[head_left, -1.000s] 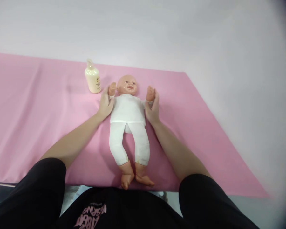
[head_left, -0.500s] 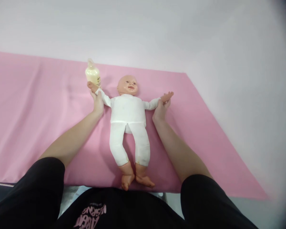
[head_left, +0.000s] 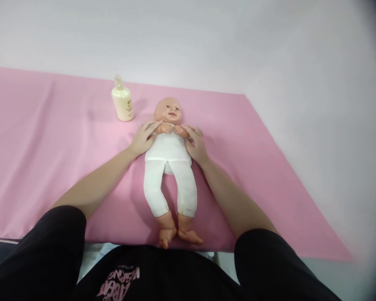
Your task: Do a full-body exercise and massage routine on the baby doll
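A baby doll in a white top and trousers lies on its back, head away from me and bare feet toward me. Its two forearms are folded in over the upper chest, the small hands close together below the chin. My left hand is wrapped round the doll's arm on the left side, with fingers reaching over the wrist. On the other side my right hand grips the doll's other arm in the same way. Parts of the doll's sleeves are hidden under my fingers.
A pale yellow pump bottle stands upright beyond my left hand. Pink sheeting covers the table, with creases at the left. A white surface lies behind it. A dark, light-edged object shows at lower left.
Both my hands have moved inward, bringing the doll's arms from stretched out sideways to folded across its chest. The bottle, partly covered before, now shows fully. The doll's body stays in place.
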The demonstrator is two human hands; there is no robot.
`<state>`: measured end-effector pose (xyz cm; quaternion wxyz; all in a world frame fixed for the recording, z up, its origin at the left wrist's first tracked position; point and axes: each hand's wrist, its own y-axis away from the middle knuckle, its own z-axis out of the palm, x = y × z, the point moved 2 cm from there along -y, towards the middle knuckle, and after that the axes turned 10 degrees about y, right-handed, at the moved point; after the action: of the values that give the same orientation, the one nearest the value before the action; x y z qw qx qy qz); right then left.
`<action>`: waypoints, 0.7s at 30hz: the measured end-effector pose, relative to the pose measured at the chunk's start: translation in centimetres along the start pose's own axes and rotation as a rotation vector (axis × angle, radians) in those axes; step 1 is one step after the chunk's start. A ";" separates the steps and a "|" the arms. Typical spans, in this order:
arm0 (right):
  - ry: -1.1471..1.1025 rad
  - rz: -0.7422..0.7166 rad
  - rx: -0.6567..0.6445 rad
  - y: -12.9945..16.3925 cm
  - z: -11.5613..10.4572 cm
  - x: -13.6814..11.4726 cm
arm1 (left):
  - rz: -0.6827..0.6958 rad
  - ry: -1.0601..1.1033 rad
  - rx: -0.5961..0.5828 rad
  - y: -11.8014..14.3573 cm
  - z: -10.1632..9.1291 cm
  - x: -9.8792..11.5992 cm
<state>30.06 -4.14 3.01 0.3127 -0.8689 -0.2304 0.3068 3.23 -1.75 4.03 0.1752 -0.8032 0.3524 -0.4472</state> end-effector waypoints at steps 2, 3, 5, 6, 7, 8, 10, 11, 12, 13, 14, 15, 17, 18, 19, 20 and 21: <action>-0.016 0.029 0.010 0.0 0.1 0.0 | -0.012 0.020 0.036 0.0 0.0 -0.1; -0.029 0.050 0.029 0.1 0.1 0.1 | -0.024 0.042 0.067 0.1 0.0 -0.2; -0.070 0.103 0.088 0.1 0.1 0.5 | -0.050 0.109 0.152 0.2 -0.2 -0.5; -0.097 0.133 0.125 0.1 0.0 0.7 | -0.069 0.152 0.201 0.2 -0.3 -0.7; -0.126 0.161 0.160 0.2 0.0 1.0 | -0.092 0.198 0.252 0.3 -0.4 -1.0; -0.153 0.187 0.193 0.1 -0.1 1.4 | -0.121 0.245 0.303 0.4 -0.5 -1.4; -0.188 0.235 0.253 0.1 -0.1 2.5 | -0.195 0.333 0.409 0.5 -0.7 -2.3; -0.199 0.264 0.279 0.2 -0.1 3.2 | -0.233 0.372 0.465 0.5 -0.9 -2.8; -0.211 0.300 0.307 0.2 0.0 4.0 | -0.269 0.408 0.520 0.6 -1.0 -3.4; -0.229 0.346 0.338 0.3 0.2 4.9 | -0.306 0.443 0.569 0.6 -1.0 -4.0; -0.256 0.401 0.375 0.5 0.5 5.9 | -0.343 0.476 0.610 0.6 -1.1 -4.7; -0.290 0.463 0.418 0.7 0.8 7.0 | -0.382 0.507 0.646 0.7 -1.1 -5.3; -0.340 0.584 0.486 1.1 1.5 8.9 | -0.464 0.557 0.712 0.7 -1.1 -6.4; -0.358 0.623 0.506 1.2 1.9 9.6 | -0.506 0.574 0.745 0.8 -1.0 -6.9; -0.370 0.647 0.519 1.3 2.1 10.1 | -0.544 0.585 0.775 0.9 -1.0 -7.3; -0.373 0.651 0.521 1.4 2.3 10.4 | -0.570 0.588 0.795 0.9 -1.0 -7.6; -0.372 0.640 0.516 1.4 2.3 10.4 | -0.580 0.586 0.802 0.9 -1.0 -7.7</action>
<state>36.18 2.01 -3.37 0.3620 -0.7200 0.0816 0.5865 -0.72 3.22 -0.59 0.2312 -0.5804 -0.0458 -0.7795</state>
